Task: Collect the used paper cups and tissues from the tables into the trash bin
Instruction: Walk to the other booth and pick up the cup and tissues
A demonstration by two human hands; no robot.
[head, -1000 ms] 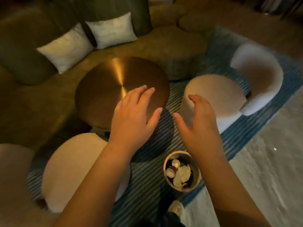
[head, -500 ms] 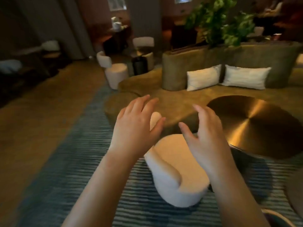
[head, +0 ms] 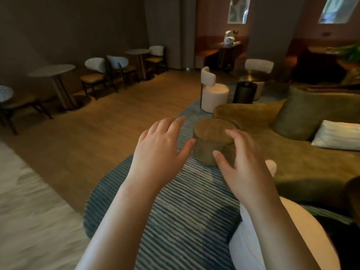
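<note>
My left hand (head: 161, 147) hovers in mid-air over the striped blue rug (head: 175, 211), fingers spread and relaxed, holding nothing. My right hand (head: 243, 162) floats beside it to the right, fingers loosely extended, also empty. No paper cup, tissue or trash bin with rubbish shows in this view. Two round grey tables (head: 51, 70) (head: 137, 52) stand along the left wall; I see nothing on their tops. A small gold table (head: 253, 76) stands far back between white chairs.
An olive round pouf (head: 212, 139) stands just beyond my hands, joined to an olive sofa (head: 302, 152) with a white cushion (head: 337, 135). A white stool (head: 282, 240) is under my right forearm. A black cylinder (head: 244, 92) stands by a white chair (head: 212, 92). Wooden floor lies left.
The view has swung left and up, away from the gold table and the bin holding cups and tissues, toward the far side of the room. Both hands stay raised and empty.
</note>
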